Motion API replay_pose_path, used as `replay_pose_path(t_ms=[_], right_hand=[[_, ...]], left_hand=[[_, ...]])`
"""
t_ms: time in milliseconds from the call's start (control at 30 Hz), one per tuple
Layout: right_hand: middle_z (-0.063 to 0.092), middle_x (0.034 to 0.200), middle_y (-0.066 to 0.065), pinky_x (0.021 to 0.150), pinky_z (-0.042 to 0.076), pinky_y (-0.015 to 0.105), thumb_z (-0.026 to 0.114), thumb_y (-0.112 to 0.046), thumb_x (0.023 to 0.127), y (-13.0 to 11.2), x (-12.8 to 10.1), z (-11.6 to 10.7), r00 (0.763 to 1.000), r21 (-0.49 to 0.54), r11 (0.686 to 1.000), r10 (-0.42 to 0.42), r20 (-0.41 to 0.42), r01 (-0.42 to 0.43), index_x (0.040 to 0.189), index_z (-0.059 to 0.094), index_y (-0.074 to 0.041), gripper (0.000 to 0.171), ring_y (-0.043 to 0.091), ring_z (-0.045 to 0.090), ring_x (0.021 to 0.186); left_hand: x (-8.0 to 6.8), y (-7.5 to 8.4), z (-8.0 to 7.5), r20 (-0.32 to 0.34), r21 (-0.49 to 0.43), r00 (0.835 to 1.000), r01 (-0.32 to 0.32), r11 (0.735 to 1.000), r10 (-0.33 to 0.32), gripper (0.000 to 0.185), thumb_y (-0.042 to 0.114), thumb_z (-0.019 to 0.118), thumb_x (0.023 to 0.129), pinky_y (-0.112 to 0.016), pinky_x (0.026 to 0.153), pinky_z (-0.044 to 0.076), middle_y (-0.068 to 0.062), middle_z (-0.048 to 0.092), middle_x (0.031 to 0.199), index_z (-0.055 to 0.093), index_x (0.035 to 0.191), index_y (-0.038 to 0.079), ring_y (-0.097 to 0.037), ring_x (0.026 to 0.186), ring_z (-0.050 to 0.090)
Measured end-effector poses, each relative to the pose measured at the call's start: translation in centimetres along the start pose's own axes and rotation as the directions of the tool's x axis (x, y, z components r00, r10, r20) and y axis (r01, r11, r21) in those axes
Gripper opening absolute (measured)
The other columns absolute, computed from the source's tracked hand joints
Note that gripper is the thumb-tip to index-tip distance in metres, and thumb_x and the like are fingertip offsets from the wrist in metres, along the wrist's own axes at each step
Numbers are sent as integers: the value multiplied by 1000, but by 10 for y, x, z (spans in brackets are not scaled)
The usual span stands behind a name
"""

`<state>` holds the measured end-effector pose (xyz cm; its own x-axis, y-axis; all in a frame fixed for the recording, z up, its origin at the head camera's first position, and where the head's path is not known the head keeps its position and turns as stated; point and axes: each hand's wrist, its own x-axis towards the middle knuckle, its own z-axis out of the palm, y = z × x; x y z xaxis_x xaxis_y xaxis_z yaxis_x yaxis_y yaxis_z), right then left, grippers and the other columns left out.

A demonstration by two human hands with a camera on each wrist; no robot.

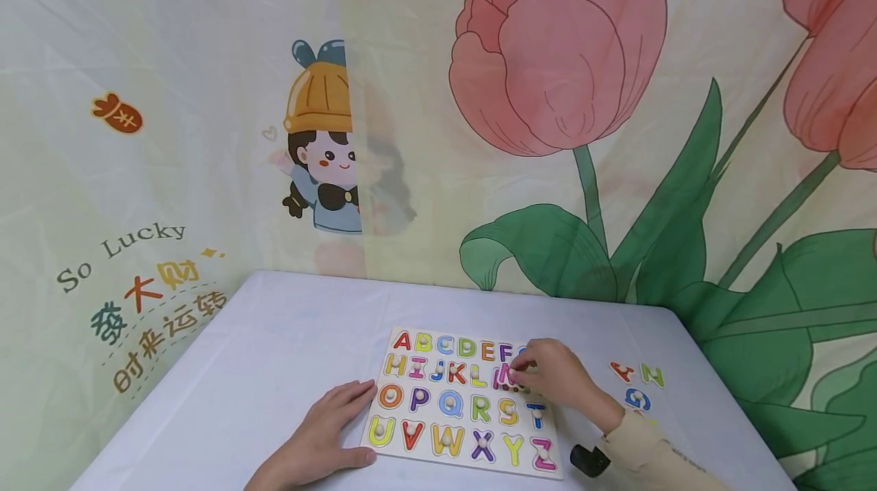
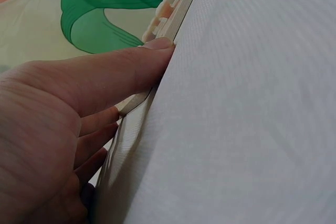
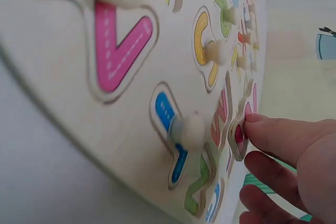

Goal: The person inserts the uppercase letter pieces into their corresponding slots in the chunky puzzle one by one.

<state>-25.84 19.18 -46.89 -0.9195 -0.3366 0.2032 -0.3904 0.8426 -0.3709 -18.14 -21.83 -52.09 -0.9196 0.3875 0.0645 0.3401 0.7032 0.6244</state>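
Right hand (image 1: 548,375) pinches the pink letter M (image 3: 239,135) over its slot in the second row of the alphabet puzzle board (image 1: 438,457). I'd square it up before pressing. Left hand (image 1: 322,438) lies flat, fingers straight, bracing the board's edge.

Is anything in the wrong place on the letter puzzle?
Yes. Three loose letters, a red Y, a green N and a blue G, lie on the white tablecloth right of the wooden alphabet puzzle board. The right hand holds the pink M piece tilted, not flat.
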Motion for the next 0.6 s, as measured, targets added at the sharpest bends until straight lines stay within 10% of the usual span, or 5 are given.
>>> replay_pose_path(t_ms=[600], right_hand=[[63, 83, -13, 65, 48, 22, 86, -17, 91, -7, 6, 18, 997, 60, 997, 46, 55, -49, 97, 85, -17, 6, 8, 53, 75]], left_hand=[[1, -3, 1, 0, 3, 1000, 3, 1000, -3, 100, 59, 86, 79, -76, 117, 27, -6, 41, 168, 49, 160, 12, -42, 154, 31]])
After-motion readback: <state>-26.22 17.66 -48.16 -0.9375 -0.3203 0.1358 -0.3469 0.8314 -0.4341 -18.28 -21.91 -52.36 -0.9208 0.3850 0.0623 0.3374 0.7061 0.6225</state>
